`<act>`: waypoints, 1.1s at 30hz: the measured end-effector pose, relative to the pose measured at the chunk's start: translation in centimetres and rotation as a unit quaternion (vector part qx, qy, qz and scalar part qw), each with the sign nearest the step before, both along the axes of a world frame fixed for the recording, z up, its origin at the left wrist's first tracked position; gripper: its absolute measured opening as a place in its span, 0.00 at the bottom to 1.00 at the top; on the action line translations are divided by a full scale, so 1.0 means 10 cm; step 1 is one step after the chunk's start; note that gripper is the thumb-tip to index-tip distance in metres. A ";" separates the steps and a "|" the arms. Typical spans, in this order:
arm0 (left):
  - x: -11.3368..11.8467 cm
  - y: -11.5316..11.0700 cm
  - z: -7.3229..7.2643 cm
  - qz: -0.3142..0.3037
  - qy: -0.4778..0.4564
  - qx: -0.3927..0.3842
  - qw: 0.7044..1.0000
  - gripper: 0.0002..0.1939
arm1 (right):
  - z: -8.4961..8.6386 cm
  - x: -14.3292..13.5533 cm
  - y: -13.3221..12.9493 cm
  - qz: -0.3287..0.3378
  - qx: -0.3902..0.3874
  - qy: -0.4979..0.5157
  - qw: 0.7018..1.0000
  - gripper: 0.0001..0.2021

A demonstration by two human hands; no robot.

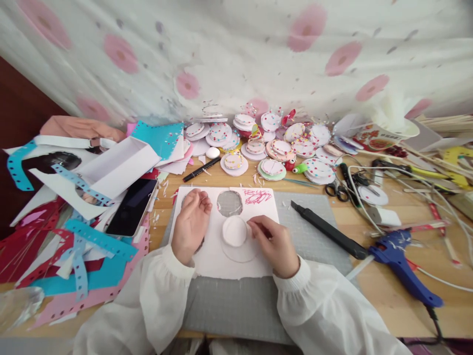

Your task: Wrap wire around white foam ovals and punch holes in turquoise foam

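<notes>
At the center of the frame, the small white disc [235,231] lies on the white sheet [216,264], over a larger drawn circle. Your right hand [275,246] has its thumb and forefinger drawn together at the disc's right edge; whether they grip it, I cannot tell. Your left hand [192,224], left of center, is loosely open, fingers half curled above the sheet, beside the cut-out hole [229,203]. The sheet rests on the gray cutting mat [236,305]; the black cutter [328,230] lies right of center, near the blue glue gun [404,268].
</notes>
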State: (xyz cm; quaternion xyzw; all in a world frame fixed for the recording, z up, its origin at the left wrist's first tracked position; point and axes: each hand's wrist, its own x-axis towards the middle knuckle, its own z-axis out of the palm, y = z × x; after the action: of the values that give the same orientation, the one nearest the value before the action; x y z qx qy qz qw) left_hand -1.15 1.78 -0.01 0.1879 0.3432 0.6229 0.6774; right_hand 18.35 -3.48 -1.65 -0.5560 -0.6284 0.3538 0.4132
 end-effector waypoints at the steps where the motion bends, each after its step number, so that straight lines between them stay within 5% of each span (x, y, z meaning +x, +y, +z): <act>1: 0.01 0.00 0.00 0.001 0.008 -0.002 1.000 0.07 | 0.02 0.01 0.00 -0.004 0.008 0.010 1.000 0.08; 6: 0.09 -0.06 -0.01 -0.116 0.054 0.013 0.992 0.14 | 0.08 0.06 0.01 -0.042 0.035 0.075 0.996 0.08; 11: 0.13 -0.17 0.00 -0.317 0.053 0.005 0.947 0.20 | 0.08 0.08 0.02 -0.043 0.007 0.145 0.988 0.08; 14: 0.10 -0.19 0.00 -0.377 0.049 0.012 0.925 0.21 | 0.08 0.06 0.02 -0.048 0.001 0.151 0.987 0.08; 18: 0.08 -0.19 -0.03 -0.358 0.059 0.024 0.932 0.21 | 0.09 0.03 0.02 -0.093 0.039 0.135 0.986 0.07; 22: 0.09 -0.17 -0.05 -0.296 0.068 0.013 0.953 0.20 | 0.09 0.03 -0.04 -0.169 0.196 0.090 0.962 0.08; 25: 0.10 -0.17 -0.05 -0.252 0.071 0.019 0.965 0.20 | 0.10 -0.01 -0.10 -0.107 0.285 0.015 0.952 0.06; 29: 0.11 -0.18 -0.01 -0.247 0.083 0.056 0.964 0.23 | 0.12 -0.09 -0.15 0.019 0.312 -0.100 0.945 0.17; 33: 0.13 -0.19 0.00 -0.273 0.088 0.102 0.952 0.27 | 0.12 -0.12 -0.17 0.040 0.312 -0.115 0.942 0.20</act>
State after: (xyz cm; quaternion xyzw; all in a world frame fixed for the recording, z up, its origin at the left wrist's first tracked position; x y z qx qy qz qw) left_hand 0.13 -0.14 -0.05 0.3965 0.2719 0.4264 0.7662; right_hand 17.20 -5.20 -0.40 -0.4106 -0.7721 0.0894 0.4767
